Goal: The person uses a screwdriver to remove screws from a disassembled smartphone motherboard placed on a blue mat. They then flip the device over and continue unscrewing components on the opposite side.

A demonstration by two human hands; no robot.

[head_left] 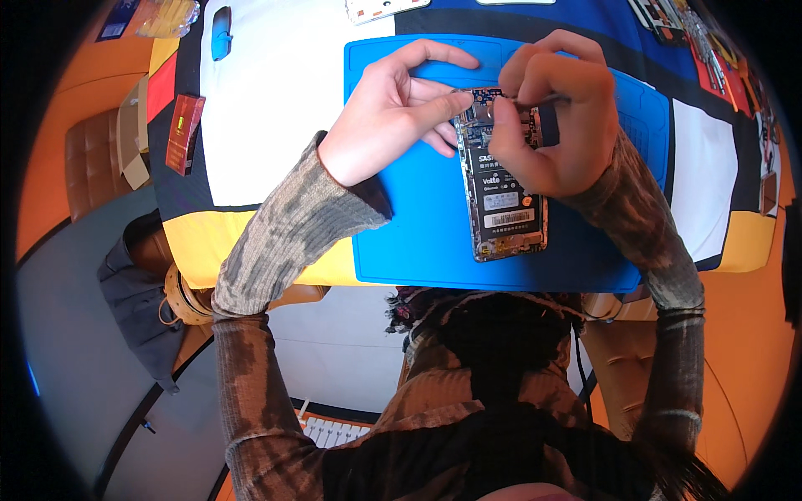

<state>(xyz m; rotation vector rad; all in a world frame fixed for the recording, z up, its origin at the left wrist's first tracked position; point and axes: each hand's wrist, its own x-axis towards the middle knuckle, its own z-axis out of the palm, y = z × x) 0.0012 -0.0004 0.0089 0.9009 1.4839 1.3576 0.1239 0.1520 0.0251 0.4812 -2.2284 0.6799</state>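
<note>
A smartphone [505, 200] with its back off lies on a blue work mat [418, 217], showing a black battery and, at its far end, a blue circuit board [482, 111]. My left hand [393, 117] holds the phone's upper left edge, thumb on the board and the lower fingers at its side; the index finger stretches past the far edge. Over the upper right of the board, my right hand [568, 117] is closed in a pinch, thumb against bent fingers. Whatever sits between those fingertips is hidden. The right hand also covers part of the phone's right side.
Farther left on the striped cloth are a blue-and-black small tool [221, 33] and a red box [184, 134]. Clear plastic packaging [167, 17] lies at the far left corner. Metal tools [708, 54] and another phone part [658, 18] lie at the far right.
</note>
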